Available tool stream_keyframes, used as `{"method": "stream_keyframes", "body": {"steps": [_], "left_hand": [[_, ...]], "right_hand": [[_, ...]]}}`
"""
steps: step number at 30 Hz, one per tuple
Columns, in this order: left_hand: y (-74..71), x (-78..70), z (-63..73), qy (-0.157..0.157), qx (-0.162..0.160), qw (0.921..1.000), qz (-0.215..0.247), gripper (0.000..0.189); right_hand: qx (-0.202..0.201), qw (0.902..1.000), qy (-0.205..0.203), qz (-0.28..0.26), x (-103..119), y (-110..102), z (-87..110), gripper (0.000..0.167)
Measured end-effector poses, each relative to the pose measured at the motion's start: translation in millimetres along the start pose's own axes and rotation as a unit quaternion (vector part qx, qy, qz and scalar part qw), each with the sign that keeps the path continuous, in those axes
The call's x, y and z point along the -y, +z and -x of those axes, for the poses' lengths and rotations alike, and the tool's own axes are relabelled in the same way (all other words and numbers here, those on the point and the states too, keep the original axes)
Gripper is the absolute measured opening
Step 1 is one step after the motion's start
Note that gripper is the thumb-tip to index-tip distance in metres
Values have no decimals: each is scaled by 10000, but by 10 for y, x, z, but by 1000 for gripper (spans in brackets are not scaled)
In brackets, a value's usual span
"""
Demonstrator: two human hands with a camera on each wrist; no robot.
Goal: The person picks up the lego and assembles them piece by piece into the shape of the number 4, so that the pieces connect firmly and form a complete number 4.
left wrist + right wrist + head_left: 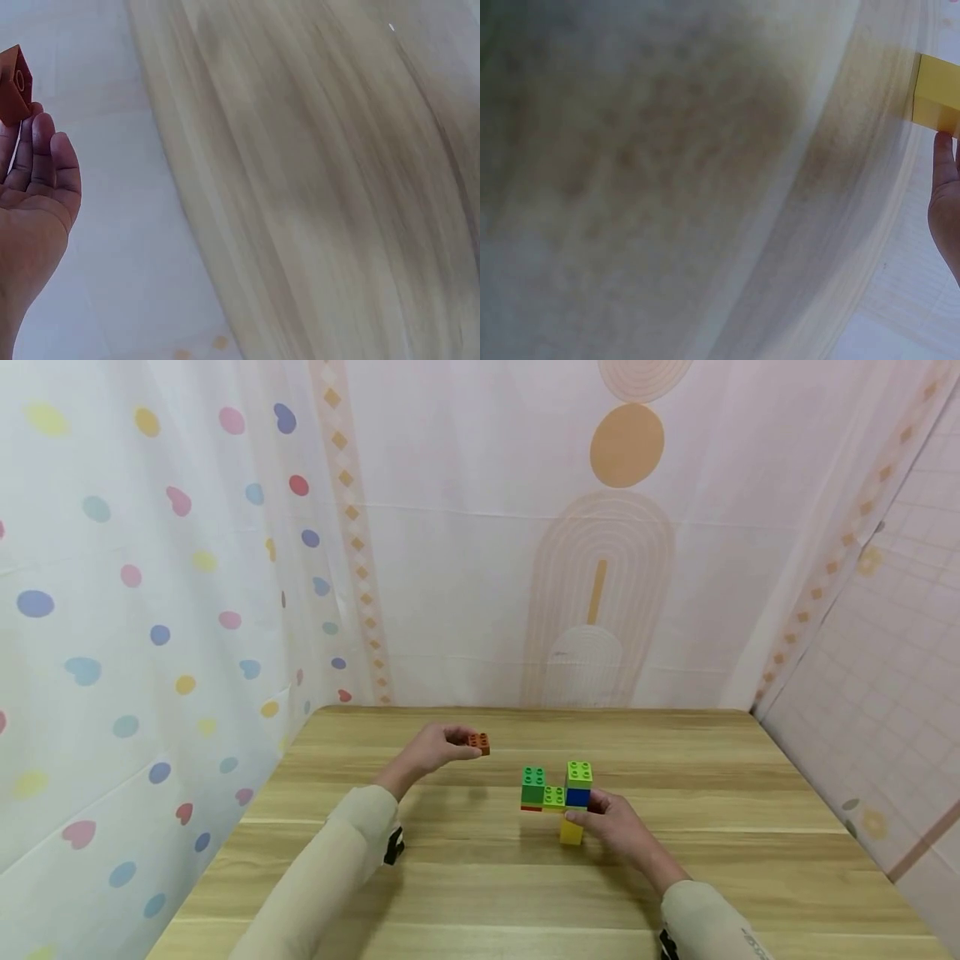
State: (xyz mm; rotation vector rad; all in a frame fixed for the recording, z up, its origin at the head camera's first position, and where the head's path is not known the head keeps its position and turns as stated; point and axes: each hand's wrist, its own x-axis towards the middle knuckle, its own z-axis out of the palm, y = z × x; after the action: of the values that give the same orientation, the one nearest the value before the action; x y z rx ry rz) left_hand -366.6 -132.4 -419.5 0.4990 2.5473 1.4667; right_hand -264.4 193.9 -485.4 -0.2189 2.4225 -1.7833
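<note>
Between the fingers of my left hand (442,747) is an orange-brown building brick (480,743), held above the table at its far left-centre. The left wrist view shows the brick's (15,86) hollow underside at the fingertips. My right hand (618,825) grips a small assembly of bricks from its right side. A green brick (533,785) over a red one forms the left end, a lime brick (554,797) lies in the middle, and a lime brick (579,772) tops a blue one (577,797) at the right. Below hangs a yellow brick (572,832), also visible (937,90) in the right wrist view.
A wood-grain table (480,893) lies under both hands. Behind it hangs a pale patterned curtain (465,568), with a dotted curtain (150,677) along the left side.
</note>
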Motion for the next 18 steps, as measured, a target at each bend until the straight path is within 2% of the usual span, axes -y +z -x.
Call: {"method": "stream_keyframes", "body": {"steps": [4,11,18], "left_hand": [[22,-93,35,52,-28,10000,65,46],[97,-246,74,414,0,9991,81,40],[201,-370,100,647,105,9977,148,37]], "right_hand": [[8,10000,-11,21,0,0,1,39],[12,10000,-17,12,12,-6,11,39],[-25,10000,-18,10,12,-15,12,38]]}}
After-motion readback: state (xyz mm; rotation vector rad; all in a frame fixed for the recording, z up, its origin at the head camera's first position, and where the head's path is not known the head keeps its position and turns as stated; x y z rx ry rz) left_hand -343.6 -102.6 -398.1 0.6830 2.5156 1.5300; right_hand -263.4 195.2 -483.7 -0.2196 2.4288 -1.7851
